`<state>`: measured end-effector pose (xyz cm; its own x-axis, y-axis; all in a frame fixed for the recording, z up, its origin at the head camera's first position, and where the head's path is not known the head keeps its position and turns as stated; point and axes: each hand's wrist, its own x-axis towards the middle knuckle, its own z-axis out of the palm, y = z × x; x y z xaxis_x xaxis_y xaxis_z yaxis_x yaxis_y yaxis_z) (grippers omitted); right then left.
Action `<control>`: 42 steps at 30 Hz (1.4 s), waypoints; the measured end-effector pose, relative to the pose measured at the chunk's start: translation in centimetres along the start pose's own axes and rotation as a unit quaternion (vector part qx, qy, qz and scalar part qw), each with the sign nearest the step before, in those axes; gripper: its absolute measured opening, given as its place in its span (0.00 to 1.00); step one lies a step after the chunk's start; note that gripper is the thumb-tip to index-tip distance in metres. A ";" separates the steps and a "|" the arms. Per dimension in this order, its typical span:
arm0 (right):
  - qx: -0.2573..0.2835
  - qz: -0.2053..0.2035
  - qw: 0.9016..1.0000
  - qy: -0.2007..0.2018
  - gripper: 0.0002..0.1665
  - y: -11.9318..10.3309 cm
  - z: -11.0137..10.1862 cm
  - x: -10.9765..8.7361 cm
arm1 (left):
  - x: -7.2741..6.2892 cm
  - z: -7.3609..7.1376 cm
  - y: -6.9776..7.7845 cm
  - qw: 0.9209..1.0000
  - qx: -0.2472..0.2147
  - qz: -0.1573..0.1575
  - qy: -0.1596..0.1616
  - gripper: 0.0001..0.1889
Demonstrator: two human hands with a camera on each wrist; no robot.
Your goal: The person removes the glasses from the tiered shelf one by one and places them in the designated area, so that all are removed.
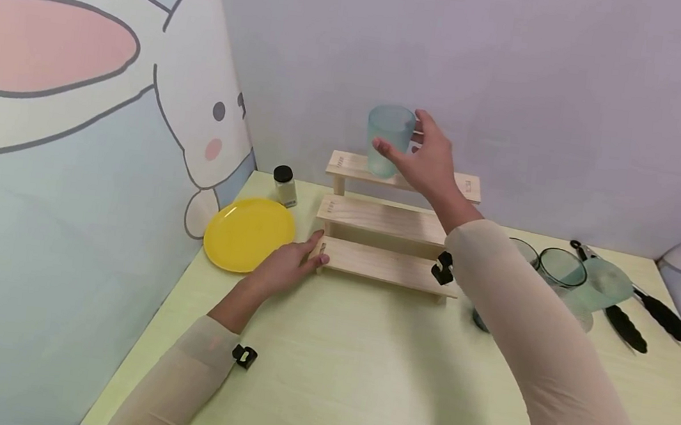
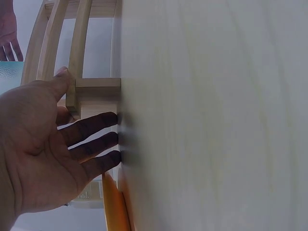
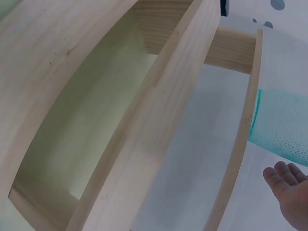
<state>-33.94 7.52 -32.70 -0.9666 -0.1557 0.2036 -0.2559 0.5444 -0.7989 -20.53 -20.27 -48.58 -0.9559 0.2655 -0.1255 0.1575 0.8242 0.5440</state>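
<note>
A translucent teal tumbler (image 1: 391,134) stands upright on the top tier of a stepped wooden rack (image 1: 384,219), left of its middle. Around the tumbler's right side is my right hand (image 1: 428,159), thumb in front, fingers extended. In the right wrist view the fingers (image 3: 284,175) look straight, with a gap between them and the textured tumbler (image 3: 284,125). At the rack's lowest tier, my left hand (image 1: 284,266) pinches the left end of the board. The left wrist view has the thumb on the board's end (image 2: 72,94), the other fingertips reaching toward the tabletop.
A yellow plate (image 1: 249,236) and a black-lidded jar (image 1: 284,186) are left of the rack. On the right stand drinking glasses (image 1: 563,267), partly behind my right sleeve, beside a tilted translucent green vessel (image 1: 606,285) and black-handled utensils (image 1: 663,316). Walls border the table (image 1: 328,379).
</note>
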 end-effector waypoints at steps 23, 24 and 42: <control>0.027 -0.010 0.999 0.028 0.58 -0.6 -0.6 -1.0 | -0.1 -0.3 0.0 1.000 0.002 0.006 -0.002 0.44; 0.028 -0.011 0.999 0.030 0.57 -0.6 -0.8 -1.0 | -0.2 -0.3 0.0 1.000 0.002 0.006 -0.001 0.44; 0.036 -0.038 0.998 0.031 0.50 0.6 -4.8 -4.1 | -0.6 -0.7 -0.3 1.000 0.012 0.005 0.010 0.43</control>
<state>-30.20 12.43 -31.30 -0.9441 -0.1411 0.2978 -0.3285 0.4727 -0.8177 -20.14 -21.04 -48.14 -0.9588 0.2641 -0.1044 0.1725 0.8336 0.5248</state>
